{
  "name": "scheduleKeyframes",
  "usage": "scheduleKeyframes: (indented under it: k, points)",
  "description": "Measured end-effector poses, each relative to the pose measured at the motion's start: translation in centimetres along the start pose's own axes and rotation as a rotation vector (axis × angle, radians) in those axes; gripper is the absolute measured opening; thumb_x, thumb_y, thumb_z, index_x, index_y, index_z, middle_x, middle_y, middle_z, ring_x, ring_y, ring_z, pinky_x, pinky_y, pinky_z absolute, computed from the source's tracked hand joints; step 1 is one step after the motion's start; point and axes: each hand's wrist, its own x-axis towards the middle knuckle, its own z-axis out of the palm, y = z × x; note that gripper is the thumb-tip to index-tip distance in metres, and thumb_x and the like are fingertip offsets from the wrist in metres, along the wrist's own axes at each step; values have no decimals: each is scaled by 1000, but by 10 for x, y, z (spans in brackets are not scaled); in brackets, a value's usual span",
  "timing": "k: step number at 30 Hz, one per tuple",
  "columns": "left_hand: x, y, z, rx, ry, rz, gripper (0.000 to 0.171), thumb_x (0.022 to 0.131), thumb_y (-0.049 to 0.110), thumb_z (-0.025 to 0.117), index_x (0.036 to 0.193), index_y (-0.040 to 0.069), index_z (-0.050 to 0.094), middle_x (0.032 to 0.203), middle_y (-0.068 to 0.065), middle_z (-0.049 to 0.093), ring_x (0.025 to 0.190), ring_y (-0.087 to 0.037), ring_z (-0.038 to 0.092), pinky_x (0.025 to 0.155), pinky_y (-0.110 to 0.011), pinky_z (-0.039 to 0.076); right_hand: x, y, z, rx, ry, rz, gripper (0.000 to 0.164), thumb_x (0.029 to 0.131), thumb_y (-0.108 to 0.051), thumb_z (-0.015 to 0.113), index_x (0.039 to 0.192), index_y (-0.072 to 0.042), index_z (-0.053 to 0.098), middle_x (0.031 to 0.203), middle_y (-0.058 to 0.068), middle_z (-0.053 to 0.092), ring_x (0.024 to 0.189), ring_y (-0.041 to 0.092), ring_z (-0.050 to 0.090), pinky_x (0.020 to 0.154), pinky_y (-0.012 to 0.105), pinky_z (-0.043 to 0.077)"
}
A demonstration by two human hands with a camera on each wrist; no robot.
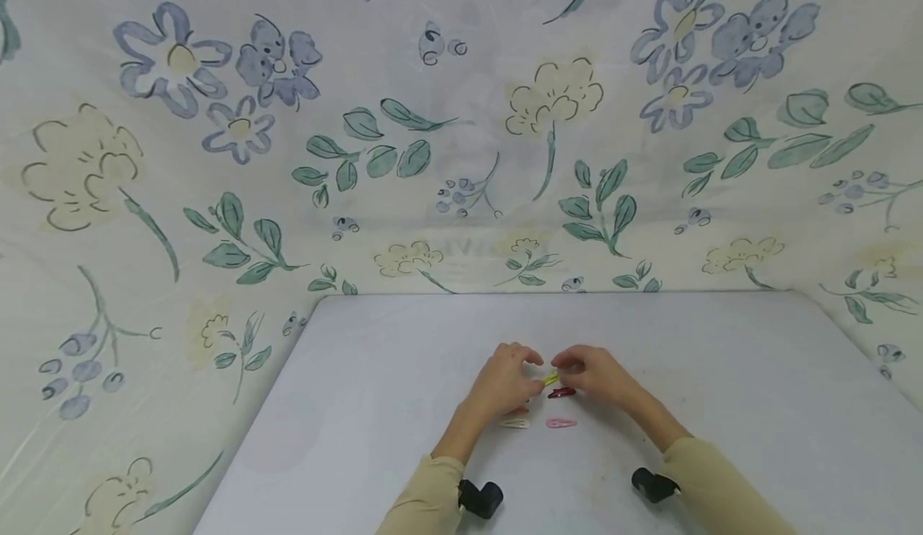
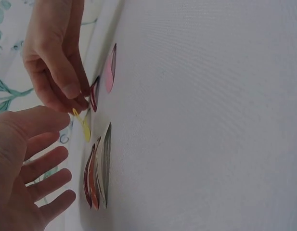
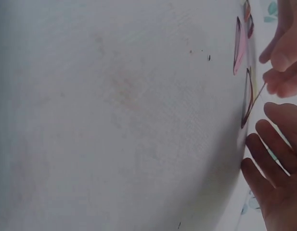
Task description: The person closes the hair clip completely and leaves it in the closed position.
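Note:
Between both hands, a yellow snap hair clip (image 1: 551,377) lies slantwise near the table's middle. My left hand (image 1: 505,379) has its fingers apart in the left wrist view, its thumb close to the clip's left end. From the other side my right hand (image 1: 594,372) reaches in, fingers spread in the right wrist view and tips beside the clip's other end. Whether either hand touches the clip cannot be told. A dark red hair clip (image 1: 562,392) lies just nearer than the yellow one, and a pink hair clip (image 1: 561,423) is nearer still.
Left of these, a whitish hair clip (image 2: 104,166), an orange-red hair clip (image 2: 94,175) and a dark red hair clip (image 2: 87,178) lie in a row, partly under my left hand in the head view. Flower-patterned cloth (image 1: 404,223) surrounds the white table (image 1: 360,407).

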Motion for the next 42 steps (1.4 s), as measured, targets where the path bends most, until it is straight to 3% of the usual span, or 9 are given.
scheduleKeyframes:
  k: [9,26,33,42]
  points:
    - [1,-5,7,3,-3,-3,29,83,21,72,110,12,71,116,-5,64,113,-23,54,95,-39,47,5,2,5,-49,-9,-1,24,86,-5,70,110,-7,71,108,4,70,103,22,62,94,45,51]
    - [5,0,9,139,29,23,17,80,21,76,95,13,75,110,-5,64,109,-24,54,94,-40,46,7,-7,8,-223,-34,-1,24,86,-7,72,110,-8,73,104,2,69,104,23,60,98,47,47]
    - [7,-1,10,151,30,29,11,81,22,76,88,14,75,109,-5,64,108,-24,54,92,-39,47,7,-5,8,-234,-33,-35,16,84,-6,75,99,-10,76,96,-2,67,96,19,58,92,43,50]
    - [7,-2,12,147,43,45,8,80,21,76,81,14,74,106,-4,63,104,-23,55,89,-37,48,4,-5,8,-238,-29,-64,11,84,-6,75,91,-14,76,95,-4,65,98,20,58,94,45,48]
